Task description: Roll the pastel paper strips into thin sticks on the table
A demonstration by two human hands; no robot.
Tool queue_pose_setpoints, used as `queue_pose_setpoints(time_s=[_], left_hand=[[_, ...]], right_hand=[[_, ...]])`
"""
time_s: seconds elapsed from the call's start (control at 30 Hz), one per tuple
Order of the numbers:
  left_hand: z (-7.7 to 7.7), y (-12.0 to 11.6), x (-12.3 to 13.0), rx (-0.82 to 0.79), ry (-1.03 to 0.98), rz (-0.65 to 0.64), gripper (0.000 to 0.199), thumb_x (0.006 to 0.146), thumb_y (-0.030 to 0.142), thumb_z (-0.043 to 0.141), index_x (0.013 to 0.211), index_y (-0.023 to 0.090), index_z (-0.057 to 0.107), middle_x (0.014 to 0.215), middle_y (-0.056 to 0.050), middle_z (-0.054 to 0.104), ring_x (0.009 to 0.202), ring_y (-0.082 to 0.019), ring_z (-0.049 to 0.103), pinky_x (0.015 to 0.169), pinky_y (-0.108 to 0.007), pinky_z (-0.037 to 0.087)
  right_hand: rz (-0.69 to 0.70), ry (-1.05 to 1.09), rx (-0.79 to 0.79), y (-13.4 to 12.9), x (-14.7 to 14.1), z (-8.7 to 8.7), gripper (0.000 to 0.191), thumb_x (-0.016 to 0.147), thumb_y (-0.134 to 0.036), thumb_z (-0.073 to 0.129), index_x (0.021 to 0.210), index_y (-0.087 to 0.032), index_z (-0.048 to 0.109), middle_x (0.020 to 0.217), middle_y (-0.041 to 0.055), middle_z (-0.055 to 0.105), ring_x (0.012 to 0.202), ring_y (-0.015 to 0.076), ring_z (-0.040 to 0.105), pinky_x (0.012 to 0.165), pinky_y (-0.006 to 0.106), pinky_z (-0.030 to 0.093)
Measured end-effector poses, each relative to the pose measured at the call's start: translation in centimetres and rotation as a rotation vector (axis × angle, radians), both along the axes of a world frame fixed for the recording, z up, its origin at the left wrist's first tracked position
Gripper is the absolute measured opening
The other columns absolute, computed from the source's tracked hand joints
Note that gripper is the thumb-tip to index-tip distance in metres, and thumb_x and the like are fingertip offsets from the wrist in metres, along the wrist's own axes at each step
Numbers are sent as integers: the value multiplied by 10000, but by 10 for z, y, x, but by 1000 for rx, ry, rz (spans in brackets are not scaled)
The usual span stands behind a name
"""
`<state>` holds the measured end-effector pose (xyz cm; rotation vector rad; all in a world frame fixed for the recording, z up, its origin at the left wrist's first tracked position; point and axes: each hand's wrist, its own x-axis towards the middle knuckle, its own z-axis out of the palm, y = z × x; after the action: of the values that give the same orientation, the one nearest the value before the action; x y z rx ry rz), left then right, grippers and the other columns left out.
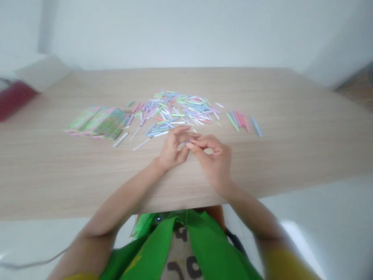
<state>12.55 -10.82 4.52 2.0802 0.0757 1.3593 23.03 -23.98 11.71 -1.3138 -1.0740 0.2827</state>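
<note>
My left hand and my right hand meet above the front part of the wooden table. Their fingertips pinch together around something small and bluish, mostly hidden by the fingers. Just beyond them lies a wide loose pile of thin pastel sticks in blue, green, pink, purple and white. Two thin white sticks point out of the pile at its left front. Right of the pile, pink and green sticks lie side by side, with a blue stick a little apart.
Green and pink printed packets lie in a stack on the left of the table, with a pale stick beside them. An open white box flap and a red object are at the far left. A wall stands behind the table.
</note>
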Motion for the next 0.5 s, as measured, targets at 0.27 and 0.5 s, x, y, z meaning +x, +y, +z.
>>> queue_pose_setpoints(time_s=[0.27, 0.5], left_hand=[[10, -6, -1, 233, 19, 98, 786, 949, 410, 623, 1623, 251, 251, 1031, -96, 789, 906, -217, 761, 849, -341, 608], [6, -2, -1, 25, 110, -2, 749, 938, 506, 593, 1582, 202, 360, 1006, -91, 791, 786, -165, 731, 760, -269, 578]], right_hand=[[-107, 12, -82, 2, 6, 16, 175, 751, -318, 762, 606, -284, 671, 673, 1, 706, 653, 212, 656, 678, 382, 549], [-62, -6, -114, 8, -3, 1, 190, 779, -304, 744, 612, -276, 658, 648, -15, 685, 617, 179, 624, 643, 345, 517]])
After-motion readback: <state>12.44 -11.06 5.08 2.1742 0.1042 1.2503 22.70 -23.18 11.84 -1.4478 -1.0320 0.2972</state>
